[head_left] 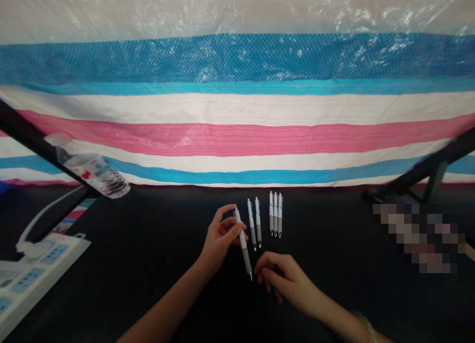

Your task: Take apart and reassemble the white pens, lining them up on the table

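Held at its upper part by the thumb and fingers of my left hand (221, 238) is a white pen with a grey grip (242, 241). It slants down to the right, its metal tip showing below. Close to that tip is my right hand (285, 278), its fingers loosely curled and apart, with nothing visible in them. Just right of the held pen lie two similar pens, a left one (251, 221) and a right one (258, 219), with a gap between them. Further right, a group of three matching pens (275, 212) lies side by side, tips toward me.
A white power strip (40, 269) with a plugged-in cable lies at the left. Behind it, a clear plastic bottle (96, 174) leans by a black bar (33, 140). A black stand (426, 170) and a blurred patch are at the right. A striped sheet (237, 105) hangs behind the black table (148, 244).
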The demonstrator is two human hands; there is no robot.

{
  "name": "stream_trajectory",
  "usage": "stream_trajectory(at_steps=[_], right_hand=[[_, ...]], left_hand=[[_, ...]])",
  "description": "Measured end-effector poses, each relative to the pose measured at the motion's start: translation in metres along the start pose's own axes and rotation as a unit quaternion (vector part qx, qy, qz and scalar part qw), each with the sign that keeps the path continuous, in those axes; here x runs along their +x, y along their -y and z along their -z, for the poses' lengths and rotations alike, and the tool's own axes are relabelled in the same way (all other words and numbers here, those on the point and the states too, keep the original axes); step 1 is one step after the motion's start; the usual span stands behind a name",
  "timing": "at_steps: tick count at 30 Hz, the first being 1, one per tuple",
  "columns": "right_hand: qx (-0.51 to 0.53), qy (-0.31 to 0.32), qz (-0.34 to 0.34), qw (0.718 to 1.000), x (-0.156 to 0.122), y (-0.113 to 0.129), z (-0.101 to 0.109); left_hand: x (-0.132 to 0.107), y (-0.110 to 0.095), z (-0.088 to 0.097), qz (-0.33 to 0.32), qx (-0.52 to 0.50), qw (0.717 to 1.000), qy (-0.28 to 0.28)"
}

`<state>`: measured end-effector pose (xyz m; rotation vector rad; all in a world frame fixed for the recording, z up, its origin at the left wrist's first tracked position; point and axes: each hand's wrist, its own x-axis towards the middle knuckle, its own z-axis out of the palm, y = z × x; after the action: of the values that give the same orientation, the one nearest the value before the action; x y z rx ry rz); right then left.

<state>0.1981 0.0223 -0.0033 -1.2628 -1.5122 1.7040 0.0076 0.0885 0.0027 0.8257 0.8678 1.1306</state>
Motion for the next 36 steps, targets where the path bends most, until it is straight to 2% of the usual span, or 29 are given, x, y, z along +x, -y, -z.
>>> stream_trajectory(at_steps=[14, 19, 23, 27, 34, 36], right_hand=[[-0.006, 0.001, 0.004, 1.000, 0.001, -0.002, 0.000], [-0.002, 0.002, 0.003, 1.000, 0.001, -0.004, 0.000], [0.000, 0.004, -0.001, 1.000, 0.000, -0.002, 0.000], [-0.004, -0.002, 0.003, 1.000, 0.000, -0.002, 0.000], [-0.010, -0.002, 0.004, 1.000, 0.000, -0.003, 0.000], [-0.066, -0.024, 0.041, 0.997, -0.001, 0.000, 0.004]], left_hand=[[0.001, 0.000, 0.002, -0.016, 0.017, 1.000, -0.016], [0.005, 0.002, 0.004, -0.026, 0.023, 0.998, -0.045], [0.009, 0.004, 0.008, -0.067, 0.094, 0.991, -0.061], [0.012, 0.007, 0.013, -0.131, 0.189, 0.971, -0.071], [0.011, 0.012, 0.014, -0.132, 0.238, 0.961, -0.044], [0.010, 0.011, 0.013, -0.134, 0.255, 0.957, -0.028]])
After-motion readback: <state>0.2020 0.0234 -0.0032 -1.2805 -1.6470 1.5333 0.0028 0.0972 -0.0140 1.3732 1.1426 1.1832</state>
